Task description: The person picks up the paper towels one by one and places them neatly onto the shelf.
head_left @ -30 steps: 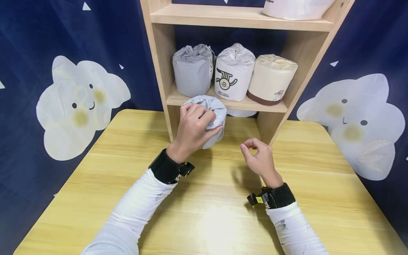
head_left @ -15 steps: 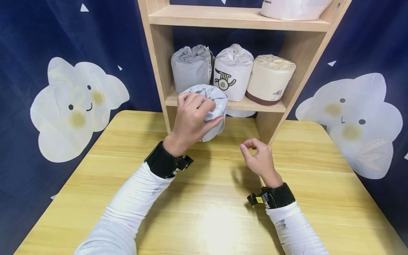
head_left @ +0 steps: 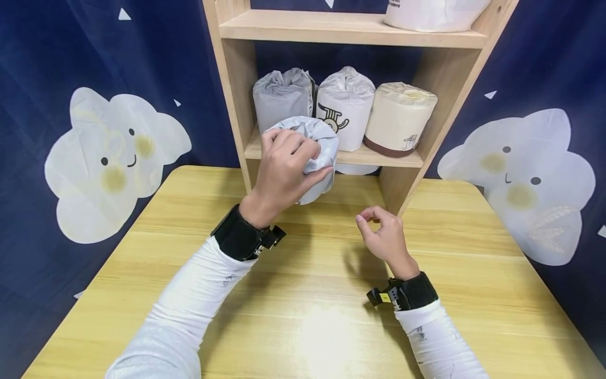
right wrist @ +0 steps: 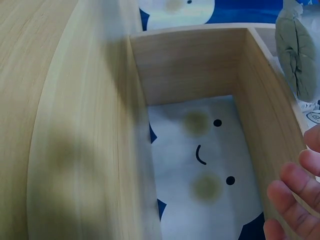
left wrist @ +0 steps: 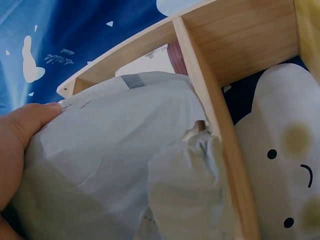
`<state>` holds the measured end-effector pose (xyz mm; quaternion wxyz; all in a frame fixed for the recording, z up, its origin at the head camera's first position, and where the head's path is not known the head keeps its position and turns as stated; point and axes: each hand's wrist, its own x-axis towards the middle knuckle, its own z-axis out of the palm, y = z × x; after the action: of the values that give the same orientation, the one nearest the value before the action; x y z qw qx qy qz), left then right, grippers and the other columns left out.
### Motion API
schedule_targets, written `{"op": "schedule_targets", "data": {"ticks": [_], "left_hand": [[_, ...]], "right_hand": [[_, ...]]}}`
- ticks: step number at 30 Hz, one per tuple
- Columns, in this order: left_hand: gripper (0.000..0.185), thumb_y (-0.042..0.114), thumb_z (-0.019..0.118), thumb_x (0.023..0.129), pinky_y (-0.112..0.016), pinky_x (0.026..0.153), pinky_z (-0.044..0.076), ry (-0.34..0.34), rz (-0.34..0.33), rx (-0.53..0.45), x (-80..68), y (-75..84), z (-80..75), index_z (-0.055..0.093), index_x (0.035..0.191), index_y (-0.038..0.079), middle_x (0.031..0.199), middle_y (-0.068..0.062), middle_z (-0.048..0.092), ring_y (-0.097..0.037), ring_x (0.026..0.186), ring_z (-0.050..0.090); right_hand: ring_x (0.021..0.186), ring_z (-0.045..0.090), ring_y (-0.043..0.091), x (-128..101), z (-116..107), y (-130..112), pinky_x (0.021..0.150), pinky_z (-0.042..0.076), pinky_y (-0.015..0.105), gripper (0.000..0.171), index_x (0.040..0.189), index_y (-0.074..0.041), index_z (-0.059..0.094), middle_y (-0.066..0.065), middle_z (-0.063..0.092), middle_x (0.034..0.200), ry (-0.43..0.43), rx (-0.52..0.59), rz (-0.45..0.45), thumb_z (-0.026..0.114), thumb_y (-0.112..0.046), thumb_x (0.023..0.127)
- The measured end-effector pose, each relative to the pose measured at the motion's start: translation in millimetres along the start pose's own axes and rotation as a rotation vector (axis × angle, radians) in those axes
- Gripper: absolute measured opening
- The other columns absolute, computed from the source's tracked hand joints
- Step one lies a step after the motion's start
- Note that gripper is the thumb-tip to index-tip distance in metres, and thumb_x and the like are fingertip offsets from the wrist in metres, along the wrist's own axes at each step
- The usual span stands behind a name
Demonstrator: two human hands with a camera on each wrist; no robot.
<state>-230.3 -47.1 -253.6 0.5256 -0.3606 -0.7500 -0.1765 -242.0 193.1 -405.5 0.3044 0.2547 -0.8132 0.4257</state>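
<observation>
Before the wooden shelf, left hand gripping crinkly grey paper-wrapped roll, right hand loosely curled, empty.

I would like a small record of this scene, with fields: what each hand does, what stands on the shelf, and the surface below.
left hand: left hand grips a grey-wrapped roll, held above the table in front of the shelf
right hand: right hand holds nothing, fingers loosely curled, over the table
middle shelf: grey roll, white printed roll, cream roll side by side
shelf unit: wooden shelf
surface: wooden table
</observation>
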Motion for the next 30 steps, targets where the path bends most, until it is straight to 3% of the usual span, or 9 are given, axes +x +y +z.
{"op": "schedule_targets", "data": {"ticks": [30], "left_hand": [[0.033, 0.022, 0.082, 0.077, -0.049, 0.087, 0.032, 0.035, 0.078, 0.045, 46.8, -4.1, -14.6, 0.054, 0.074, 0.004, 0.075, -0.009, 0.057, -0.031, 0.084, 0.055]], "right_hand": [[0.069, 0.063, 0.031, 1, -5, -1, 0.067, 0.05, 0.047, 0.007, 0.081, -0.001, 0.066, 0.01, 0.066, 0.075, 0.016, -0.008, -0.003, 0.072, -0.005, 0.082]]}}
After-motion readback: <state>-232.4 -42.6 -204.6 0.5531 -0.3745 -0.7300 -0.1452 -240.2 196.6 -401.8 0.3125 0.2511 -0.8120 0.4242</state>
